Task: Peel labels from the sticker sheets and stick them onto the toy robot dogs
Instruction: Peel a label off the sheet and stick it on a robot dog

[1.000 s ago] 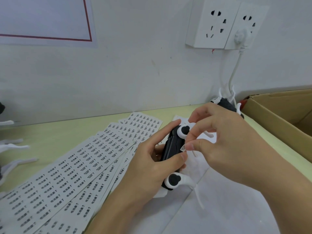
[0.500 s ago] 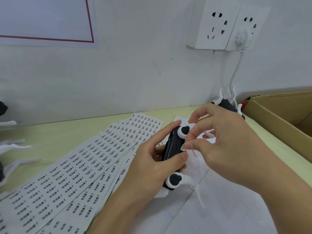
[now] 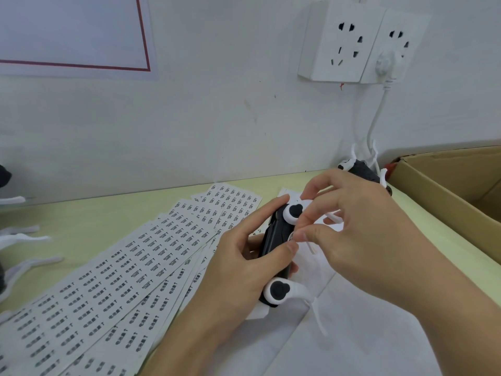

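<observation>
The left hand [image 3: 238, 267] grips the toy dog [image 3: 276, 240], whose long side points away toward the wall. The right hand [image 3: 360, 240] pinches a small label [image 3: 291, 236] against the dog, just right of the sticker sheets [image 3: 122, 272]

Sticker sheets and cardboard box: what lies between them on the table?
In the head view, both hands: the left hand grips a toy robot dog, and the right hand presses a label onto it.
</observation>
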Action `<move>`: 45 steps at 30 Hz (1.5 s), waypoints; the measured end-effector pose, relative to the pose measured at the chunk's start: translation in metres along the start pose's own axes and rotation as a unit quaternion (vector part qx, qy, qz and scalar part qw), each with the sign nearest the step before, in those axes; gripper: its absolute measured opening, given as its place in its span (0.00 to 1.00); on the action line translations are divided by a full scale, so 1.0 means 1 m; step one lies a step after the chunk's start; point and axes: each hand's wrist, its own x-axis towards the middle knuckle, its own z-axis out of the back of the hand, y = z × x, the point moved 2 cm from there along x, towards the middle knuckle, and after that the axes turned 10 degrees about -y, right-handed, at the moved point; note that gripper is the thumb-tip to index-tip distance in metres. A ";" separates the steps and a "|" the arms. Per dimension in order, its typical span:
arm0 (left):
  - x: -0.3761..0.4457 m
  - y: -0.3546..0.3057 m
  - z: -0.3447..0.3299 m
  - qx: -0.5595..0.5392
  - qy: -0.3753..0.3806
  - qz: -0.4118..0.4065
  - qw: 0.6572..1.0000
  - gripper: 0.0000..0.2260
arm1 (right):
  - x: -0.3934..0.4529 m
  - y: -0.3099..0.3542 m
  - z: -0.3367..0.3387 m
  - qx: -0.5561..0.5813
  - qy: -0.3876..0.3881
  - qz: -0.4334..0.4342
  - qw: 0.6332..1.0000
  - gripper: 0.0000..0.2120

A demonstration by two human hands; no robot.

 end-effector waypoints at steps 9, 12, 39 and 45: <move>0.000 0.000 0.000 -0.001 -0.004 0.008 1.000 0.24 | 0.000 0.001 0.000 -0.008 0.003 0.001 1.000 0.12; 0.000 -0.001 0.000 -0.004 -0.008 0.013 1.000 0.24 | -0.001 0.001 0.000 -0.004 0.004 -0.001 1.000 0.12; -0.001 -0.001 0.000 0.026 -0.017 0.013 0.999 0.24 | -0.009 0.007 -0.003 -0.042 -0.071 0.004 0.997 0.14; -0.001 -0.003 0.001 0.021 -0.017 0.011 1.000 0.24 | -0.009 0.012 -0.005 -0.069 -0.097 0.000 0.993 0.17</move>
